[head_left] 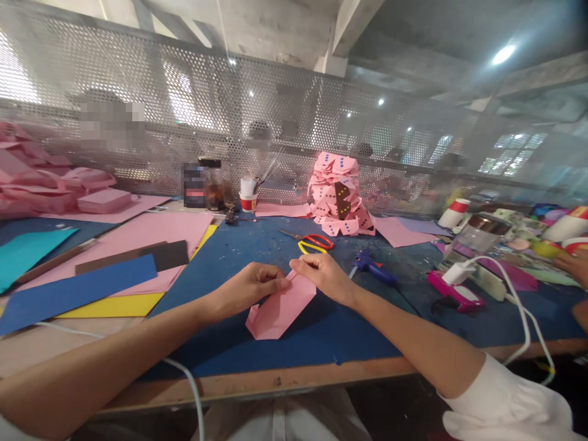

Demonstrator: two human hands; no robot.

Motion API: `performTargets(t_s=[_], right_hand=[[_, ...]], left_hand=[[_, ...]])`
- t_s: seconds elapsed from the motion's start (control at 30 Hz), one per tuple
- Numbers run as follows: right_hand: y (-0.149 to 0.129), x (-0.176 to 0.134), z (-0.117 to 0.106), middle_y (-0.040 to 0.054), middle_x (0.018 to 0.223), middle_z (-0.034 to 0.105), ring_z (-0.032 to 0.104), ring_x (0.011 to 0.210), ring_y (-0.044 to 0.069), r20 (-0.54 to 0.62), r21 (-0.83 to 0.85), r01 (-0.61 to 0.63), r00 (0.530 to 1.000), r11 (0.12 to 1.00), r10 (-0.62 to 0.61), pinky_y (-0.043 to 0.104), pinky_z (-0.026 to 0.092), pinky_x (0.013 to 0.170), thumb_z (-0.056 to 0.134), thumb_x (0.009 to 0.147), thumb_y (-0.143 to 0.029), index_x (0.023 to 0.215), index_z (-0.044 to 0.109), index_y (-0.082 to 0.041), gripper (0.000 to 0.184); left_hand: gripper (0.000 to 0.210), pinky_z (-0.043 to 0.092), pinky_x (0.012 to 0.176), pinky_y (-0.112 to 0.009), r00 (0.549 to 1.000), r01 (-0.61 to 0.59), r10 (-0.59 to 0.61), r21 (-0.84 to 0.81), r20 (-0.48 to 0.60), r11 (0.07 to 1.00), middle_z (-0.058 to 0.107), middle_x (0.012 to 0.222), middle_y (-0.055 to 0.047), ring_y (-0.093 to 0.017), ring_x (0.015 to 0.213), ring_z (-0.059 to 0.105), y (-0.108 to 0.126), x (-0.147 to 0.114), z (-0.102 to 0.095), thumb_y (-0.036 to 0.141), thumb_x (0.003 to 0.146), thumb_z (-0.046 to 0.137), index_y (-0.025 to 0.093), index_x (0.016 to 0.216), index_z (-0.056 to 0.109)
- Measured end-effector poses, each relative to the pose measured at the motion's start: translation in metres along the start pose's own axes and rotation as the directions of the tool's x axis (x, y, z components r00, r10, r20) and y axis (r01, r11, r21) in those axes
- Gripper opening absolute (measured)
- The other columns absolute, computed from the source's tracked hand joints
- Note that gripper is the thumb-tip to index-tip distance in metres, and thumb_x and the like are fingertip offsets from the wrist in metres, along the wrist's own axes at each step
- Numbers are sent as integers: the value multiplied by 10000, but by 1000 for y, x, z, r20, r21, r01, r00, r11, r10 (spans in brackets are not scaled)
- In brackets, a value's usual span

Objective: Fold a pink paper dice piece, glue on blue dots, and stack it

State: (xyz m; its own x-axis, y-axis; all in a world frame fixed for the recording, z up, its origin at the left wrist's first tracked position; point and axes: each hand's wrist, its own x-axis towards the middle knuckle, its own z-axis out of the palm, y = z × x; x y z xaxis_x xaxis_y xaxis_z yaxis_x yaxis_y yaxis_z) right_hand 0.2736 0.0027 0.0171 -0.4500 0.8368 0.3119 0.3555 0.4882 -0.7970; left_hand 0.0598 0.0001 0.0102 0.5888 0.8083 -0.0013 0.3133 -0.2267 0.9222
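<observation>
Between my hands, just above the blue work mat (220, 349), is a folded piece of pink craft sheet (282, 312) with angled edges and a bent-up corner at its lower left. My left hand (250, 285) pinches its upper left edge between thumb and fingers. At the top corner, my right hand (324, 275) is closed on the same piece. Scissors (315, 243) with red and yellow handles lie just beyond my hands. A blue glue gun (374, 267) rests to the right of my right hand.
Stacked pink pieces with coloured dots (337, 193) stand by the perforated metal screen (275, 92). Pink sheets (184, 226) and a blue strip (82, 288) lie left. At right are a clear jar (478, 242), a magenta device (454, 293), a white cable (519, 306) and another person's hand (574, 263).
</observation>
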Motion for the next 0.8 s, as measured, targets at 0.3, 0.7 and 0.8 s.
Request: performTargets(t_s=[0.3,0.7,0.8], right_hand=[[1,-1,-2,-45,636,270,275,595,107,9,50,-58,998,997,58,278,220,548,420,954,-649,631,314,-209,556],[5,-2,-4,-45,614,330,322,578,105,32,111,-101,995,989,98,272,252,546,427,957,-666,621,355,-203,576],[6,-2,-5,-45,587,366,363,564,103,22,85,-94,995,992,92,263,266,534,457,946,-666,610,391,-195,582]], left_hand=[[446,290,513,-228,1000,-11,12,-27,13,1000,415,616,47,-110,576,373,0,1,-2,589,849,616,166,717,562],[432,264,516,-235,1000,-13,13,-47,13,999,425,599,54,-104,561,368,-2,1,-4,567,854,628,159,720,576],[430,263,519,-233,1000,-26,27,-49,14,998,421,601,54,-103,570,370,-4,3,-5,557,860,626,159,709,567]])
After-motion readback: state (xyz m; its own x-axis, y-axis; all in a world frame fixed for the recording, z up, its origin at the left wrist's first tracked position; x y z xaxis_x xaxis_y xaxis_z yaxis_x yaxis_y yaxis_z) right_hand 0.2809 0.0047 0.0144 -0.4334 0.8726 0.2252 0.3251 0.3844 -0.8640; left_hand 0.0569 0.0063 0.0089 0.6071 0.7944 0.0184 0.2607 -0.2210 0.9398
